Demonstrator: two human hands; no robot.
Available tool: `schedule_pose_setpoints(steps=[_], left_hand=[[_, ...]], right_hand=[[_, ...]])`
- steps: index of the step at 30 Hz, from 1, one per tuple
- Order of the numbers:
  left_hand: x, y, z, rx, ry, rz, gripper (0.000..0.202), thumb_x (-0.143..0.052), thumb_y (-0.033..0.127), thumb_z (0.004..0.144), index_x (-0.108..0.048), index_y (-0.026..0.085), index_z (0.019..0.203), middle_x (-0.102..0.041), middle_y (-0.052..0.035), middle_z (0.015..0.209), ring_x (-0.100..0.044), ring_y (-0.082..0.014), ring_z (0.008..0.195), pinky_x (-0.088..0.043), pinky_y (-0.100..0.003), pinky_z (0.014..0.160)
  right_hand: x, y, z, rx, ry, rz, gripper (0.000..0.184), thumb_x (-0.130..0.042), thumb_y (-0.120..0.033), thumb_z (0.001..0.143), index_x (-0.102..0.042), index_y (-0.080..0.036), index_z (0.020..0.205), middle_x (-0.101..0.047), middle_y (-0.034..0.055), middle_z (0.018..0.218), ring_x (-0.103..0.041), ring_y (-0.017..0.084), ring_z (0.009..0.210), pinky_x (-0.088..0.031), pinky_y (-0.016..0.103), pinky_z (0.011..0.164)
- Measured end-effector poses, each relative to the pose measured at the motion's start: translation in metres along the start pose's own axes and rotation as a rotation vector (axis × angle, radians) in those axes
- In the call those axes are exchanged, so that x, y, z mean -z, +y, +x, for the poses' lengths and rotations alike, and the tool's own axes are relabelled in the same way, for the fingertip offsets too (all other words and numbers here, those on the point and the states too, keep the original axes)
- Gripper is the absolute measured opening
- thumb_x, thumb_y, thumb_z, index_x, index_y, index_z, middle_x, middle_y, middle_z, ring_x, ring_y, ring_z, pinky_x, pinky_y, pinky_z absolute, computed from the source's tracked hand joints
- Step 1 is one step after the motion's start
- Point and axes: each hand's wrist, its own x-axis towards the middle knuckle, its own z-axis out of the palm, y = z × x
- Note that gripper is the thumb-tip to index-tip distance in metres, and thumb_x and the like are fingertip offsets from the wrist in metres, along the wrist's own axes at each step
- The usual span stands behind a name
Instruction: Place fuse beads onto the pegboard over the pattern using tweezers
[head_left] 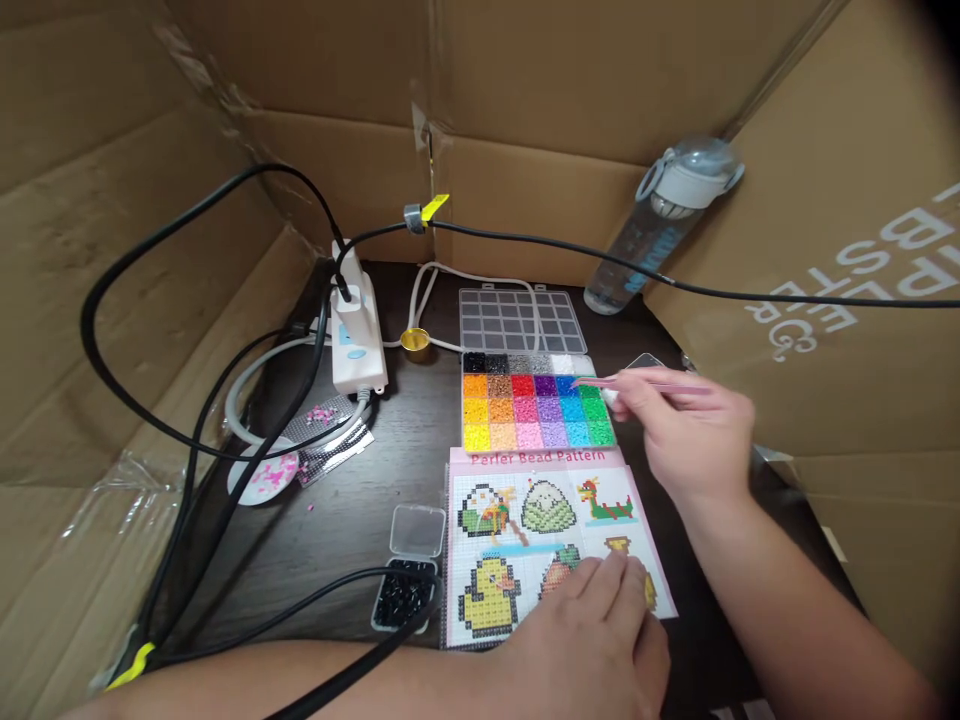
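Note:
My right hand [675,420] pinches a pair of pink tweezers [598,382], their tips over the blue beads in the bead box [523,385]. This open box has compartments sorted by colour: yellow, orange, red, pink, purple, blue, green, grey and black. Just in front lies the "Perler Bead Pattern" sheet [637,530], with pixel pictures of a duck, a dragon boat and others. A partial figure of coloured beads [499,512] and a light-blue row sit over its pictures. My left hand [592,630] rests flat on the sheet's lower right, fingers stretched out and holding nothing.
A small box of black beads [405,595] stands open left of the sheet. Further left are a white disc [264,475] with pink beads, a power strip [356,340] and looping black cables [97,290]. A gold cup [415,344] and a bottle [652,230] stand behind. Cardboard walls surround the table.

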Motion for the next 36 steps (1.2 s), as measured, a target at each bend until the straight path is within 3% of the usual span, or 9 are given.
schedule_pose_setpoints(steps=[4,9,13,22,26,36], left_hand=[[-0.011,0.002,-0.002,0.026,0.097,0.042,0.049,-0.049,0.054,0.089,-0.06,0.017,0.119,-0.05,-0.0137,0.142,-0.048,-0.028,0.124,-0.045,-0.041,0.094],[-0.025,0.007,0.0,0.065,0.218,0.019,0.04,-0.046,0.05,0.091,-0.065,0.019,0.108,-0.058,-0.012,0.13,-0.048,-0.0279,0.118,-0.044,-0.041,0.091],[-0.026,0.009,0.003,0.117,0.282,-0.016,0.029,-0.046,0.041,0.092,-0.066,0.02,0.097,-0.062,-0.0089,0.117,-0.052,-0.0255,0.105,-0.044,-0.04,0.085],[-0.018,0.007,0.007,0.113,0.317,0.0,0.022,-0.051,0.037,0.089,-0.064,0.019,0.09,-0.063,-0.0069,0.098,-0.051,-0.0232,0.088,-0.04,-0.037,0.073],[-0.017,0.008,0.007,0.12,0.381,-0.001,0.02,-0.051,0.033,0.089,-0.064,0.019,0.091,-0.063,-0.0072,0.101,-0.051,-0.0225,0.09,-0.039,-0.036,0.074],[-0.013,0.006,0.005,0.087,0.306,0.009,0.024,-0.049,0.035,0.09,-0.063,0.017,0.097,-0.061,-0.0096,0.107,-0.051,-0.0252,0.096,-0.038,-0.037,0.079]], right_hand=[[-0.036,-0.012,-0.011,-0.042,-0.195,0.027,0.002,-0.076,-0.022,0.074,-0.077,-0.021,0.074,-0.075,0.0018,0.073,-0.069,0.014,0.065,-0.058,0.026,0.062],[-0.065,-0.006,-0.026,-0.072,-0.265,0.066,0.004,-0.075,-0.021,0.074,-0.076,-0.02,0.071,-0.075,0.0022,0.072,-0.071,0.015,0.068,-0.06,0.028,0.063],[-0.069,-0.001,-0.031,-0.082,-0.278,0.065,0.004,-0.074,-0.022,0.075,-0.076,-0.02,0.072,-0.076,0.0031,0.073,-0.071,0.015,0.069,-0.06,0.028,0.063],[-0.071,0.006,-0.033,-0.15,-0.296,0.077,0.006,-0.074,-0.026,0.075,-0.077,-0.022,0.073,-0.077,0.0029,0.073,-0.072,0.016,0.067,-0.06,0.028,0.06],[-0.072,0.006,-0.032,-0.163,-0.295,0.083,0.004,-0.075,-0.024,0.074,-0.077,-0.021,0.072,-0.077,0.0028,0.072,-0.072,0.015,0.066,-0.06,0.026,0.06],[-0.073,0.006,-0.034,-0.221,-0.298,0.093,0.007,-0.076,-0.027,0.072,-0.077,-0.021,0.072,-0.077,0.0047,0.074,-0.073,0.017,0.068,-0.061,0.03,0.063]])
